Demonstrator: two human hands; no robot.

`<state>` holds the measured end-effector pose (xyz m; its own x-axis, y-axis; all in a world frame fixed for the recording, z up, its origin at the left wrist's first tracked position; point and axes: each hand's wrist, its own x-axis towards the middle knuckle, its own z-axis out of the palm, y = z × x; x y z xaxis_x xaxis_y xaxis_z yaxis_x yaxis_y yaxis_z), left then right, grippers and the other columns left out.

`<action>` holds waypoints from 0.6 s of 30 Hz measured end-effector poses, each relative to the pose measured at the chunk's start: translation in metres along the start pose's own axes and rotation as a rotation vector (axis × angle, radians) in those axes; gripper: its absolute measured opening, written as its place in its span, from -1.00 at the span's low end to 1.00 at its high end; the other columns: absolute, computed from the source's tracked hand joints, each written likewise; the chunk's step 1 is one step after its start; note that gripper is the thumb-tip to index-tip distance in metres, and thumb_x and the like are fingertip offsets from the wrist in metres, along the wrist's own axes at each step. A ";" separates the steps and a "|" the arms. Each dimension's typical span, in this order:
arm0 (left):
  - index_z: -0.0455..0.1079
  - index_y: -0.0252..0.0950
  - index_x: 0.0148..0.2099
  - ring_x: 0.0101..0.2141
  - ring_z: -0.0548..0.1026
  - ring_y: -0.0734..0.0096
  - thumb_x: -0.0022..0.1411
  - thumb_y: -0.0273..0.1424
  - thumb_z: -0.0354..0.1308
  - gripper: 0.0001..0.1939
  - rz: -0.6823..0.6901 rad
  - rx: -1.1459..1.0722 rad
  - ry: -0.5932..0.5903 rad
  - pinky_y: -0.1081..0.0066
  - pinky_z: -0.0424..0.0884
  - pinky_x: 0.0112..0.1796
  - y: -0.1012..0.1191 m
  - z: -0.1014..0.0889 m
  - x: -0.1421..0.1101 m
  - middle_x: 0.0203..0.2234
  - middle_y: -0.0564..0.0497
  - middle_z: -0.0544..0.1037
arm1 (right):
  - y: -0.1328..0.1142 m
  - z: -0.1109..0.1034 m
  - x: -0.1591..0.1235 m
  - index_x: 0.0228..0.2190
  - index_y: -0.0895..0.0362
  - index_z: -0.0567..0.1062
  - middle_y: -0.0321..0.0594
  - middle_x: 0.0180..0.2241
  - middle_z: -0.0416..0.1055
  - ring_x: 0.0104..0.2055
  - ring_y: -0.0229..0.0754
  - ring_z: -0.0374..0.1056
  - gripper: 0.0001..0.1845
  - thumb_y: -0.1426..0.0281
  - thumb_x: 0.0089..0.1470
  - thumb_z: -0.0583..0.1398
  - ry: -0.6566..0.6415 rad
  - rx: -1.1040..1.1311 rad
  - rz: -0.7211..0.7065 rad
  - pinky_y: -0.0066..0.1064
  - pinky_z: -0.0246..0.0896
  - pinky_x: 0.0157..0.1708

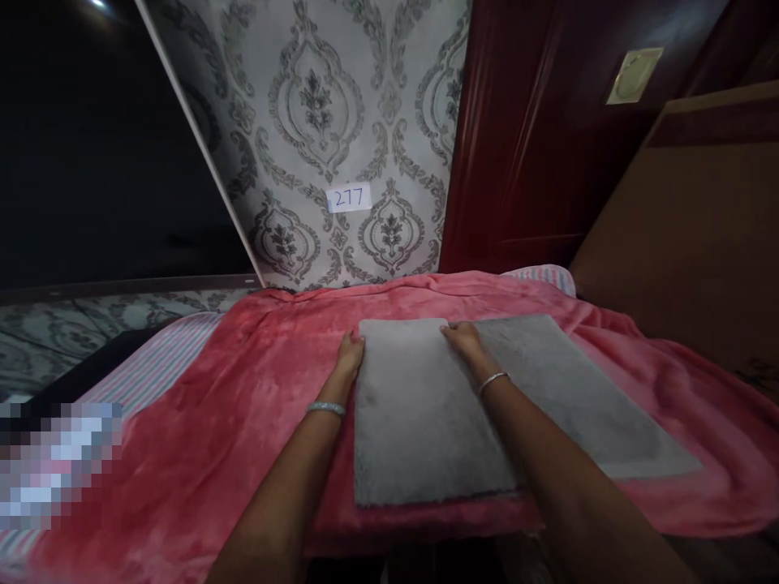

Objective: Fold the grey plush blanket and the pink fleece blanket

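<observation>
A grey plush mat (419,414) lies on a pink fleece blanket (231,422), its left part folded over on top of the rest, which stretches to the right (584,397). My left hand (349,357) grips the far left corner of the folded part, fingers curled round the edge. My right hand (463,337) holds the far right corner of that same fold, fingers closed on it. Each wrist wears a silver bangle.
The blanket covers a bed with a striped sheet (164,357) showing at the left. Behind stand patterned wallpaper with a paper label "277" (349,197), a dark red door (535,146) and a brown cardboard box (699,227) at the right.
</observation>
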<state>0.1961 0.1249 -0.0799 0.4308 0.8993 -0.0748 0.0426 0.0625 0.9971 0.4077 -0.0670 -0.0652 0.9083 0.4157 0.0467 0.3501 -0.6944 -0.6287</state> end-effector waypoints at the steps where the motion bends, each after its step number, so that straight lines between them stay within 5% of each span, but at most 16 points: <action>1: 0.33 -0.33 0.27 0.11 0.52 0.06 0.14 -0.42 0.31 -0.36 0.018 0.032 0.020 0.16 0.43 0.09 -0.002 0.003 0.003 0.11 -0.26 0.55 | 0.002 0.003 0.000 -0.30 0.21 0.69 -0.02 -0.34 0.62 -0.27 -0.08 0.52 -0.69 0.26 0.18 0.22 0.015 -0.003 -0.004 -0.45 0.25 -0.35; 5: 0.22 -0.31 0.36 0.20 0.44 0.05 0.13 -0.45 0.30 -0.25 0.086 0.105 0.062 0.15 0.32 0.21 -0.016 0.007 0.007 0.18 -0.25 0.48 | 0.011 0.012 -0.002 -0.23 0.24 0.68 0.03 -0.23 0.62 -0.19 -0.06 0.50 -0.69 0.30 0.21 0.19 0.077 -0.005 -0.019 -0.42 0.27 -0.27; 10: 0.16 -0.31 0.39 0.09 0.53 0.10 0.17 -0.42 0.27 -0.23 0.093 0.134 0.040 0.21 0.44 0.11 -0.022 0.003 0.010 0.10 -0.21 0.54 | 0.015 0.015 -0.001 -0.25 0.22 0.67 0.01 -0.22 0.62 -0.17 -0.06 0.50 -0.72 0.32 0.21 0.20 0.082 0.004 -0.020 -0.43 0.26 -0.25; 18: 0.30 -0.34 0.29 0.06 0.54 0.08 0.23 -0.37 0.25 -0.40 0.073 0.138 -0.037 0.15 0.45 0.08 -0.005 -0.004 0.000 0.06 -0.26 0.56 | 0.016 -0.011 -0.027 -0.16 0.21 0.66 -0.09 -0.15 0.62 -0.11 -0.10 0.51 -0.70 0.39 0.19 0.17 0.011 0.126 -0.046 -0.43 0.32 -0.13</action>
<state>0.1919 0.1262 -0.0851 0.4703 0.8825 -0.0055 0.1327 -0.0646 0.9890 0.3917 -0.0960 -0.0679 0.8948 0.4381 0.0858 0.3603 -0.5953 -0.7181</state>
